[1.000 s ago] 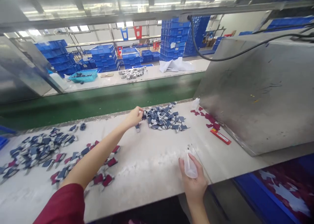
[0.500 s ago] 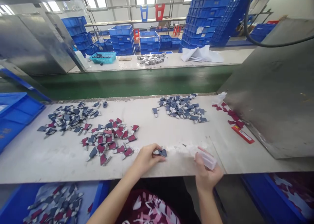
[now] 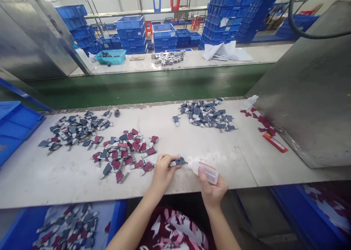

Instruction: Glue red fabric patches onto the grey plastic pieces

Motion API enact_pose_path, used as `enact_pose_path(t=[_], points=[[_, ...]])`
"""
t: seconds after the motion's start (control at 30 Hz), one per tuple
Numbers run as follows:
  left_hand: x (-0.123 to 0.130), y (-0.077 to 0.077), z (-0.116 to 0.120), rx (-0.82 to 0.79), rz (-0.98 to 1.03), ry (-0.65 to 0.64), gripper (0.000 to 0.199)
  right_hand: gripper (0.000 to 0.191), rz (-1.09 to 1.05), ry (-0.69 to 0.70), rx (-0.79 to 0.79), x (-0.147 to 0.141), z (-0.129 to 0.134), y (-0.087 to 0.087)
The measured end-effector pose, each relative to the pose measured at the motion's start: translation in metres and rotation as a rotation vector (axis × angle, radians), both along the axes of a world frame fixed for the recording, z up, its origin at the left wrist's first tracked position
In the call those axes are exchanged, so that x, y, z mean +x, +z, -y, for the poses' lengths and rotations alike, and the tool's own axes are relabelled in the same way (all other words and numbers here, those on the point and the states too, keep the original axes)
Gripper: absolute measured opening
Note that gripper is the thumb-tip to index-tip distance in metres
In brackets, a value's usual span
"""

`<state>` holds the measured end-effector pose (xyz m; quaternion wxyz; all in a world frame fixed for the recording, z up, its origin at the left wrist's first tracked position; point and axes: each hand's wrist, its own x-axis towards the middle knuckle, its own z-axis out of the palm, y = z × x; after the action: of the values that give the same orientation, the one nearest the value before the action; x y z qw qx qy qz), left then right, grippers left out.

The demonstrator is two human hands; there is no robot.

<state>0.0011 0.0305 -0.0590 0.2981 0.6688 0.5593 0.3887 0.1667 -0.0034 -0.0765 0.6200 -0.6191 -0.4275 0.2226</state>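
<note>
Between the fingertips of my left hand [image 3: 162, 173] is a small dark blue and grey plastic part [image 3: 179, 161], held just above the table's front half. My right hand [image 3: 213, 191] grips a clear squeeze bottle [image 3: 208, 173], tilted so its thin nozzle points left. The nozzle tip is at the part's right side; whether it touches, I cannot tell. Left of my left hand lies a pile of maroon, blue and grey parts [image 3: 123, 151]. Farther off sits a pile of blue and grey parts [image 3: 205, 113].
Another pile of blue and grey parts [image 3: 75, 129] lies at the left. Maroon pieces [image 3: 264, 122] and a red packet [image 3: 275, 143] lie by the metal panel [image 3: 309, 96] on the right. Blue bins [image 3: 116, 220] stand below the table's front edge. A green strip [image 3: 164, 83] runs behind.
My right hand has moved left with the squeeze bottle, bringing its nozzle to the part. My left hand still holds the part, now slightly higher in view. The camera view has shifted a little.
</note>
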Motion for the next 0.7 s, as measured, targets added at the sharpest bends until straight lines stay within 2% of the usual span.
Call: enact_pose_path(t=[0.27,0.7], points=[[0.0004,-0.0030,-0.0007,-0.007,0.016,0.006,0.019,0.031,0.056,0.027,-0.025,-0.0013,0.0010,-0.0002],[0.0003,0.0014,-0.0011,-0.038,0.002,0.016,0.016,0.033,0.072,0.048,-0.049,-0.0011,-0.0009,0.0015]])
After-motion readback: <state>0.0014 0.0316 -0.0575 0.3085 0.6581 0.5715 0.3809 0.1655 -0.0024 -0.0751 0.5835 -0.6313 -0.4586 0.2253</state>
